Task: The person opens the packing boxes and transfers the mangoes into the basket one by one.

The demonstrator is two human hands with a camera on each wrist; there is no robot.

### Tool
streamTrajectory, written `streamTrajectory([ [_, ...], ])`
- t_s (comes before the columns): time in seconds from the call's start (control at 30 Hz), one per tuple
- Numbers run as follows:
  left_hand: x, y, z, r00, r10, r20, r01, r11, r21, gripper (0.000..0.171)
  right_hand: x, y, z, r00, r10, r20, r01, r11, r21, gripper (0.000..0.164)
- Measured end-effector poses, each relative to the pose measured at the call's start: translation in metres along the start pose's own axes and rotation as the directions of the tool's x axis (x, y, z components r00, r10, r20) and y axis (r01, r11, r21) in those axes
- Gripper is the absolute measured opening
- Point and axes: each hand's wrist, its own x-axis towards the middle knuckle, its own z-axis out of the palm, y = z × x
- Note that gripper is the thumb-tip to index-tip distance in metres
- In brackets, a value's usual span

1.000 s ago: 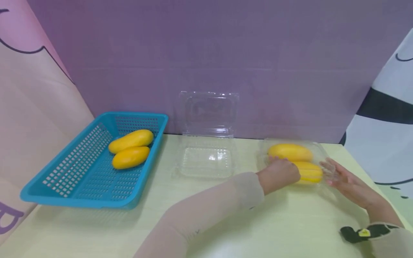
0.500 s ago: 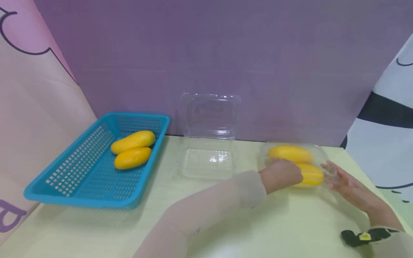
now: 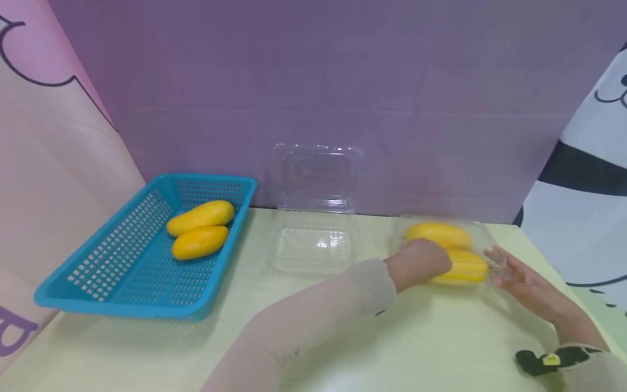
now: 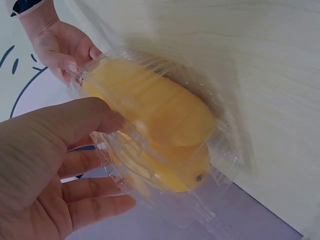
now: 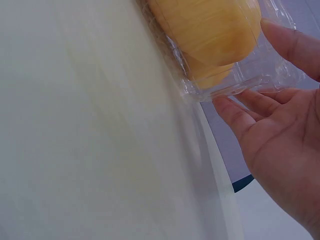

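Two yellow mangoes [image 3: 465, 268] lie side by side in a transparent plastic clamshell container [image 3: 482, 231] at the right of the table, its lid down over them. My left hand [image 3: 422, 263] grips the container's left side; in the left wrist view its thumb presses the lid edge and its fingers [image 4: 92, 187] spread along the rim. At the opposite end, my right hand [image 3: 531, 286] holds the corner. The right wrist view has that thumb [image 5: 295, 46] on the plastic and the fingers under the rim.
A second transparent clamshell [image 3: 313, 247] stands at the middle back, lid raised against the purple backdrop [image 3: 313, 71]. On the left is a blue plastic basket [image 3: 122, 307] with two more mangoes [image 3: 200, 242]. The table's right edge runs close to my right hand.
Both hands stay at the container's two ends. My left hand shifts slightly left along its front in the last half second; the view itself also moves a little.
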Motion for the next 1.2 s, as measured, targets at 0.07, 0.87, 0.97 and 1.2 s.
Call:
streamTrajectory([
  [0.07,-0.001,0.0,0.0,1.0,-0.021,0.014,0.021,0.999,-0.026,0.023,0.0,-0.002,0.001,1.0,0.024,-0.016,-0.024,0.999,-0.033,0.071],
  [0.87,0.033,0.025,-0.018,0.998,-0.058,-0.019,0.054,0.987,-0.154,0.034,-0.002,-0.004,0.006,1.0,-0.014,0.002,0.014,0.998,0.054,0.072],
  [0.97,0.043,0.03,-0.019,0.998,-0.065,-0.008,0.063,0.987,-0.148,0.038,-0.003,-0.005,0.005,0.999,-0.037,0.016,0.035,0.995,0.093,0.071],
  [1.2,0.056,0.037,-0.015,0.998,-0.068,-0.005,0.066,0.982,-0.176,0.044,-0.003,-0.007,0.005,0.999,-0.033,0.029,0.03,0.993,0.113,0.072],
])
